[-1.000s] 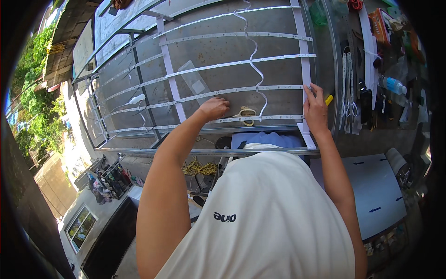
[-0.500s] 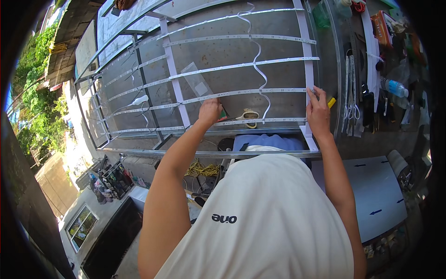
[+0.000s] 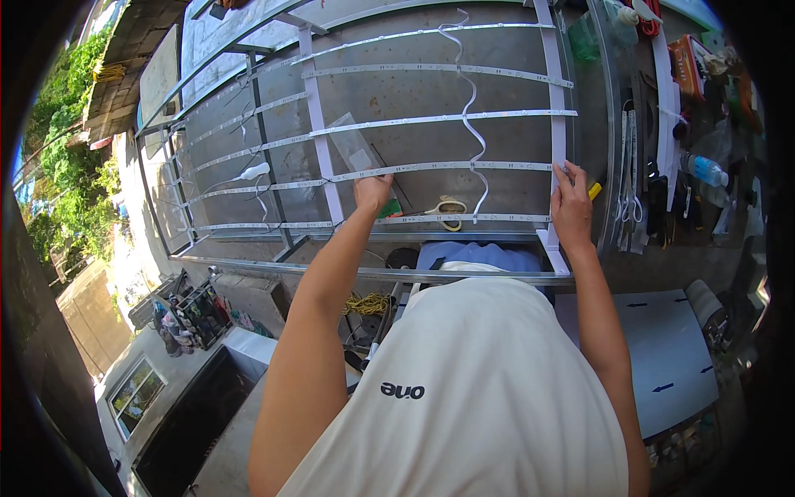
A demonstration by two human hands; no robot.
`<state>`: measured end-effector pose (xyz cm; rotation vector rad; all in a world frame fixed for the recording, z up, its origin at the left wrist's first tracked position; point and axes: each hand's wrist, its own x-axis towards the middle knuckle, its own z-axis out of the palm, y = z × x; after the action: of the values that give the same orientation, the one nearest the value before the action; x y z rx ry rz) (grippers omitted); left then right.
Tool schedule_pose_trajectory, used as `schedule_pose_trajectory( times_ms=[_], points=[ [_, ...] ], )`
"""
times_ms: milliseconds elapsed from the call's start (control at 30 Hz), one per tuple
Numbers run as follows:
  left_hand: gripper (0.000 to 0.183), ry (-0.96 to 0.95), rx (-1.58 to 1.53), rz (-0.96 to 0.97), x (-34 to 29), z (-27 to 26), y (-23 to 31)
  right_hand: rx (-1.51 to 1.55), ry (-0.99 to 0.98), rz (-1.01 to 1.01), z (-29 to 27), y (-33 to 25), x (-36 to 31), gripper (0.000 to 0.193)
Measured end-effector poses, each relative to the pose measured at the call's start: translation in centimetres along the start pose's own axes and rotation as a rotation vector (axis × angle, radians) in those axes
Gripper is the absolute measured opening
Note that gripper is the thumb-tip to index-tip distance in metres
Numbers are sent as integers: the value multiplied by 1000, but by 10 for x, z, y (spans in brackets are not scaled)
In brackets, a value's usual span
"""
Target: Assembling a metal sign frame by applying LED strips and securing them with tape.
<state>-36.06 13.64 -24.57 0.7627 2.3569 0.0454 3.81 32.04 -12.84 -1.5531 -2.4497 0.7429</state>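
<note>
Several LED strips run across a metal frame. My left hand (image 3: 374,191) is closed at one LED strip (image 3: 451,166), pinching its lower edge near a white crossbar (image 3: 322,141). At that strip's right end, my right hand (image 3: 571,203) has its fingers bent, fingertips on the strip end where it meets the right white crossbar (image 3: 557,132). A pair of scissors (image 3: 448,217) with pale handles lies below, partly behind the nearest strip. A clear plastic sleeve (image 3: 351,145) lies beyond my left hand. A loose white wire (image 3: 472,124) winds across the strips.
The metal frame's near rail (image 3: 364,272) passes close to my body. On the right lie a water bottle (image 3: 705,169), a yellow-handled tool (image 3: 595,190) and hanging strip lengths (image 3: 627,166). Yellow rope (image 3: 364,304) lies below the frame. A pale sheet (image 3: 646,356) sits at lower right.
The view has shifted slightly, so the frame sits a little lower and to the right. Both hands stay at the same strip; the right fingertips have drawn closer together.
</note>
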Motion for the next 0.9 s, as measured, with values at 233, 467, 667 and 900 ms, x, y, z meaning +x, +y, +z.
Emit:
schedule_pose_trajectory(
  times_ms=[233,467,667,900],
  points=[
    [48,174,-213,-327,5,15,17,9,10,-8,2,1,0,42],
    [36,143,-120,-310,-12,0,53,13,16,-1,1,4,-2,42],
    [33,140,73,-49,-18,9,45,25,13,0,4,2,0,42],
    [34,160,-18,-15,-20,12,43,17,3,9,1,2,-1,43]
  ],
)
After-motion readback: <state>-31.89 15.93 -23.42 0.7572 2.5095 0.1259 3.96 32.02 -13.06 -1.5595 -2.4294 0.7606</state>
